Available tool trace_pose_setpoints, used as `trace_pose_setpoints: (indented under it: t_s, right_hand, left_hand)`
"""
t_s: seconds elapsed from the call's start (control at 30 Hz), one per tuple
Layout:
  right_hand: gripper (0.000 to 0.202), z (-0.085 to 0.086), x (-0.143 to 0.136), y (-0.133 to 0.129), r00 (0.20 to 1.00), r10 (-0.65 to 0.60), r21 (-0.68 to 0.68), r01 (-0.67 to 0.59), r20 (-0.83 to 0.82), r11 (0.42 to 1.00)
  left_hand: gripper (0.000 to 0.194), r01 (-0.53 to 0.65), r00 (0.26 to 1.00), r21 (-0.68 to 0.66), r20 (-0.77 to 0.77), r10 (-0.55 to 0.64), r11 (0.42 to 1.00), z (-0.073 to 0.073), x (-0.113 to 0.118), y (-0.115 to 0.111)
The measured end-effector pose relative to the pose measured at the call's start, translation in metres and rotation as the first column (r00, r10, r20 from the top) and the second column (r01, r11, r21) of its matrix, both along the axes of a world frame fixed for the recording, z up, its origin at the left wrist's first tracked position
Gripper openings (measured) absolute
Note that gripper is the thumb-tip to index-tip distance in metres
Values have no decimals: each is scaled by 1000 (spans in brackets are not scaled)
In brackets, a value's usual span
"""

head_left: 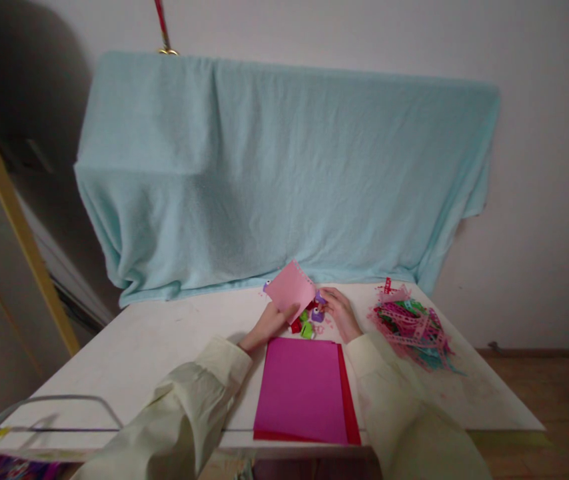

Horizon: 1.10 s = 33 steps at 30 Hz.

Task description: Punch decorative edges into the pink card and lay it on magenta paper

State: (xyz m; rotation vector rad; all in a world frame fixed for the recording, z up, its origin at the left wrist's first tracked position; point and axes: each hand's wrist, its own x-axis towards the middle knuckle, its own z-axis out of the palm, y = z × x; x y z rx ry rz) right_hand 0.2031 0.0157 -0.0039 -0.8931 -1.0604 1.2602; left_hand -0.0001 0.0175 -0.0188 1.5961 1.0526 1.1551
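My left hand is closed on the lower left part of a pink sheet of paper, thumb on top. The sheet is tilted up off the table, and a row of small notches runs along its upper right edge. At its right corner, my right hand has its fingers closed round a small purple craft punch. Below the sheet lie more small punches: a purple one, a green one and a red one. Tiny pink paper cut-outs are scattered beside them.
A magenta sheet stack with red sheets under it lies between my forearms. To the right is a heap of punched paper strips. A light blue cloth hangs behind the white table. A grey bent rod stands front left.
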Motion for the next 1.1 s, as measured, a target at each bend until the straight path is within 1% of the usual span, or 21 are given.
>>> trace_pose_setpoints:
  t_s: [0.33, 0.6, 0.73, 0.9, 1.1]
  right_hand:
    - [34, 5, 0, -1, 1000, 8, -15, -8, 5, 1000]
    - [33, 5, 0, 0, 1000, 14, -17, -14, -2, 1000]
    - [34, 5, 0, -1, 1000, 9, -3, -9, -4, 1000]
    - [37, 5, -1, -1, 1000, 5, -16, -5, 1, 1000]
    - [38, 4, -2, 1, 1000, 7, -24, -7, 29, 1000]
  left_hand:
    - [58, 9, 1000, 6, 7, -9, 1000, 2, 1, -2]
    - [54, -1, 1000, 12, -25, 2, 1000, -1, 0, 0]
    - [54, -5, 1000, 25, -24, 5, 1000, 0, 0, 0]
    - [56, 8, 1000, 11, -25, -7, 1000, 2, 0, -1]
    - [58, -22, 999, 5, -25, 22, 1000, 3, 0, -2]
